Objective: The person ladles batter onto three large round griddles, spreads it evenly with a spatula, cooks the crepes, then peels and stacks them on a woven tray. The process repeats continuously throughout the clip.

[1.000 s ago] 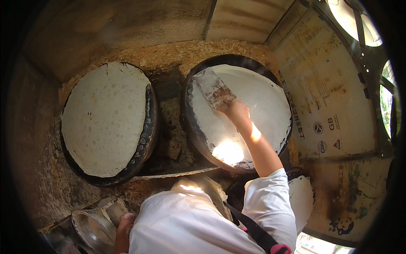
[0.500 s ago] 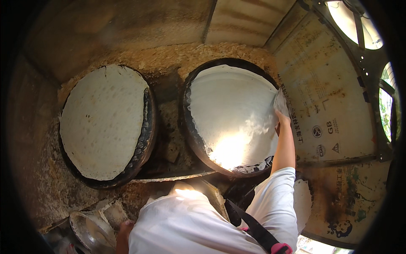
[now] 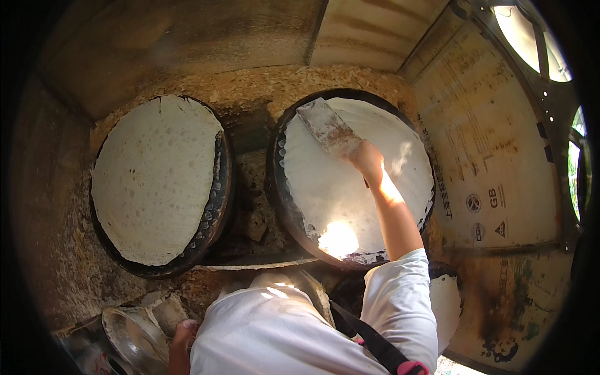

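Note:
My right hand (image 3: pixel 367 159) is closed round the end of a flat, batter-smeared scraper (image 3: pixel 325 124). Its blade lies over the far left part of a thin white batter sheet (image 3: pixel 312 181), spread across the right-hand round black griddle (image 3: pixel 273 181). Sunlight glares off the near part of that sheet. Across the left griddle (image 3: pixel 220 219) lies a paler, dull flatbread sheet (image 3: pixel 150 181) dotted with small marks. Low beside my body, my left hand (image 3: pixel 184 329) is near a metal bowl (image 3: pixel 128 337); its fingers are too small and partly hidden to read.
Crumbs and flakes cover the ledge (image 3: pixel 250 81) behind the griddles. A board wall (image 3: pixel 494 150) stands close on the right, with another pale round sheet (image 3: pixel 445 306) below it. Between the griddles is a dark gap (image 3: pixel 250 187).
My right hand has swept the scraper from the right rim of the right griddle across to its far left part. The left hand stays low by my side.

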A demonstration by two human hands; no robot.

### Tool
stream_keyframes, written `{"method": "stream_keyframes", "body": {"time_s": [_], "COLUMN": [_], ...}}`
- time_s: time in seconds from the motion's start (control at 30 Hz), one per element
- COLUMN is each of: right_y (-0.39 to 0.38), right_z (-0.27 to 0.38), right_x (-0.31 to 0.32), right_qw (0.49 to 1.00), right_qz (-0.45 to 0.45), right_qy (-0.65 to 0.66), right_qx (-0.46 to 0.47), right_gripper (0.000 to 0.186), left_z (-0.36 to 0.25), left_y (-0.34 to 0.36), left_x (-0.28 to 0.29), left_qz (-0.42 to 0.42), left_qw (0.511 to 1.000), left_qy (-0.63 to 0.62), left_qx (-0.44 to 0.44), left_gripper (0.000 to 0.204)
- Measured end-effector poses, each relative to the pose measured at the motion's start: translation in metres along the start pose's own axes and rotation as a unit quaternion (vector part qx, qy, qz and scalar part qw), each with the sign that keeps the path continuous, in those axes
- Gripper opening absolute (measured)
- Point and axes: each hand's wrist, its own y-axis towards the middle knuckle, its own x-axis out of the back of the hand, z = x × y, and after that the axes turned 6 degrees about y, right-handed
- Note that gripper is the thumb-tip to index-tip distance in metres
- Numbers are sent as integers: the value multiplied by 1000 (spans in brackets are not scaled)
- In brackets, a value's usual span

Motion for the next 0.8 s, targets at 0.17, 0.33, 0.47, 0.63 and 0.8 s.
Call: {"method": "stream_keyframes", "body": {"time_s": [0.17, 0.33, 0.47, 0.63, 0.8], "right_y": [19, 34, 21, -2, -51], "right_z": [-17, -92, -153, -220, -265], "right_x": [19, 60, 89, 116, 130], "right_qw": [981, 960, 950, 901, 873], "right_qz": [-81, -149, -165, -184, -255], "right_qy": [-145, -111, -43, 28, 61], "right_qx": [-96, -211, -261, -391, -411], "right_gripper": [57, 59, 48, 48, 44], "left_z": [23, 64, 73, 47, 5], "left_y": [15, 45, 59, 58, 44], "left_x": [-10, -8, -3, 3, 17], "left_qz": [-16, -4, 3, 13, 26], "left_qw": [998, 998, 999, 999, 998], "left_qy": [-43, -8, -11, -46, -51], "left_qx": [46, 61, 44, 16, 25], "left_gripper": [18, 17, 16, 14, 15]}}
